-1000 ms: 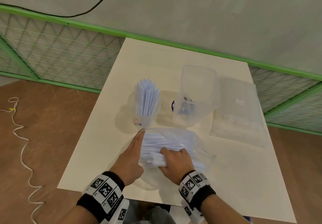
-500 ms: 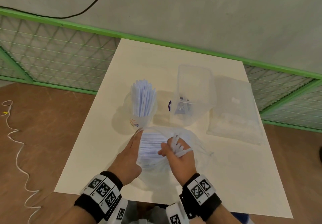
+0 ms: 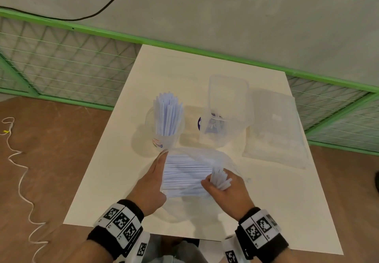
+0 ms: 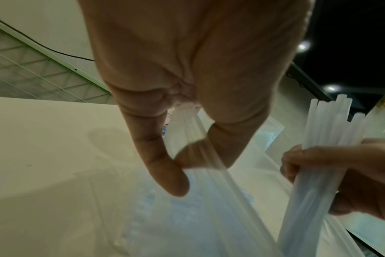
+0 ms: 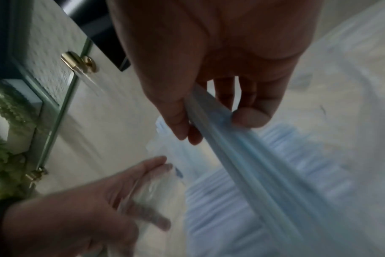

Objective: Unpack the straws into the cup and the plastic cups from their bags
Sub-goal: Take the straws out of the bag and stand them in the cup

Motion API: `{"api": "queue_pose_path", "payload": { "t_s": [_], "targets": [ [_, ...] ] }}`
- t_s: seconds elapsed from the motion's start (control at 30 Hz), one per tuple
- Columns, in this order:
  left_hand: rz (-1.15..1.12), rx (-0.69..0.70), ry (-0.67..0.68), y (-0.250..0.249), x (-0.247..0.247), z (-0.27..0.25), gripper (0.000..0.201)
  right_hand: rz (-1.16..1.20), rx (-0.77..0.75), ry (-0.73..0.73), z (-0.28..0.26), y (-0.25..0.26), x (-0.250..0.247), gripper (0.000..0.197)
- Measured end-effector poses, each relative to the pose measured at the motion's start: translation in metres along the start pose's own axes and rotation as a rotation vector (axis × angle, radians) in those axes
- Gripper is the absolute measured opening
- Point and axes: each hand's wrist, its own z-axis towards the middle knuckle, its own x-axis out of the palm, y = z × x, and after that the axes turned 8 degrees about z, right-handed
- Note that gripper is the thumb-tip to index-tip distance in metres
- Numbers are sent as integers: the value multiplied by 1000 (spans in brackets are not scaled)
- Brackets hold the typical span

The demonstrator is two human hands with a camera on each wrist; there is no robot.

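A clear cup (image 3: 164, 138) stands left of centre on the white table (image 3: 266, 211), packed with upright pale blue straws (image 3: 168, 115). In front of it lies the clear straw bag (image 3: 207, 156) with many loose straws (image 3: 184, 173) inside. My left hand (image 3: 156, 172) pinches the bag's left edge between thumb and fingers (image 4: 176, 182). Curled round a small bundle of straws (image 3: 220, 177), my right hand (image 3: 217, 184) holds it tilted up out of the bag; the left wrist view also shows this bundle (image 4: 332, 132). A sealed bag of plastic cups (image 3: 274, 131) lies at the right.
A clear plastic tub (image 3: 227, 107) with something purple inside stands between the cup and the cups bag. Green mesh fencing (image 3: 61, 64) runs behind and beside the table. A white cord (image 3: 18, 172) trails on the brown floor at the left.
My right hand has closed on a bundle of straws and tipped its ends up out of the pile. The left hand stays at the bag's edge.
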Motion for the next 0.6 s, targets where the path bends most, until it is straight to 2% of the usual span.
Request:
{"api": "queue_pose_path", "payload": {
  "t_s": [0.07, 0.23, 0.37, 0.47, 0.6],
  "targets": [
    [-6, -4, 2, -1, -1, -1, 112, 18, -20, -26, -3, 10, -13, 36],
    [-7, 0, -1, -1, -1, -1, 113, 69, 38, 4, -7, 7, -23, 11],
    [-7, 8, 3, -3, -1, 0, 113, -45, 63, 95, -3, -1, -16, 17],
    [0, 9, -5, -2, -1, -1, 112, -36, 6, 80, 8, 28, -29, 14],
    [-9, 3, -7, -2, -2, -2, 110, 221, -149, -43, 38, 104, -60, 8]
  ]
}}
